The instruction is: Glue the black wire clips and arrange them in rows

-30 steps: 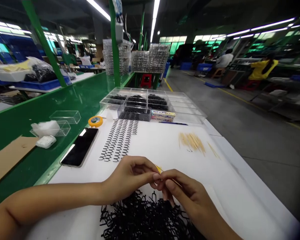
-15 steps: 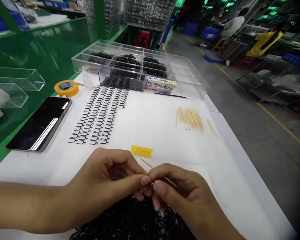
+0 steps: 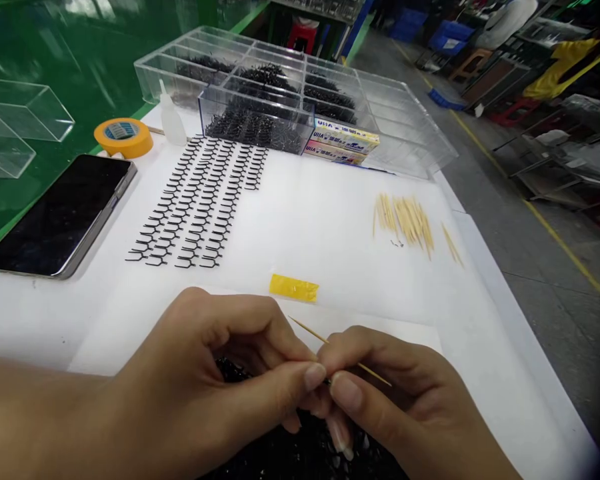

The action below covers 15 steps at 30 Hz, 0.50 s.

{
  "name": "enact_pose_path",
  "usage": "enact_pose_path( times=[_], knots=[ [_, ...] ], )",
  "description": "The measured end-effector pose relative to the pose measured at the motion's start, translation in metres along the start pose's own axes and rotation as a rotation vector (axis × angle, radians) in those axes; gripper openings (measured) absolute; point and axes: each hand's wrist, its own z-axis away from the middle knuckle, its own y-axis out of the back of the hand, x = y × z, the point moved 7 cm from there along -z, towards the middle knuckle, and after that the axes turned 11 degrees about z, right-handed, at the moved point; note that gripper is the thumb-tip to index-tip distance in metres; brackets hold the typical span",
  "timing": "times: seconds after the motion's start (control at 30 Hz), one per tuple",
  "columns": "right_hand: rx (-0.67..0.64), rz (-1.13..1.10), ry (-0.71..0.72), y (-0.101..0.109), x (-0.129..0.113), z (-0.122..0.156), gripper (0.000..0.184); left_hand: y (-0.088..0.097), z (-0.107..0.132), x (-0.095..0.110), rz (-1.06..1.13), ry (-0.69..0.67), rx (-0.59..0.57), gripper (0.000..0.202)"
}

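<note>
My left hand (image 3: 215,380) and my right hand (image 3: 395,393) meet fingertip to fingertip low in the head view, both pinched closed. A thin wooden toothpick (image 3: 310,331) runs through the right hand's pinch, its ends sticking out on either side. The left hand's thumb and fingers press on something small and dark that I cannot make out. Under both hands lies a heap of black plastic pieces (image 3: 300,453). A strip of yellow tape (image 3: 294,287) is stuck to the white table (image 3: 310,220) just beyond the fingers.
Rows of black pieces (image 3: 200,203) lie in neat columns. Behind them stands a clear compartment tray (image 3: 280,80) with more black pieces, a small glue bottle (image 3: 170,120) and small boxes (image 3: 343,140). A toothpick pile (image 3: 405,217) lies right; a phone (image 3: 60,213) and tape roll (image 3: 123,136) left.
The view has tilted down and closer to the table. The hands stay pinched together round the toothpick, sitting slightly further right in the picture.
</note>
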Motion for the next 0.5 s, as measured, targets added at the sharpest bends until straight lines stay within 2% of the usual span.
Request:
enact_pose_path(
  times=[0.33, 0.5],
  knots=[
    [-0.061, -0.036, -0.048, 0.0003, 0.0075, 0.0055, 0.007, -0.0034, 0.0024, 0.0006, -0.013, 0.001, -0.017, 0.009],
    [-0.092, -0.097, -0.075, -0.0048, 0.0074, 0.0022, 0.004, -0.005, 0.0051, 0.0072, -0.061, -0.074, -0.051, 0.011]
  ],
)
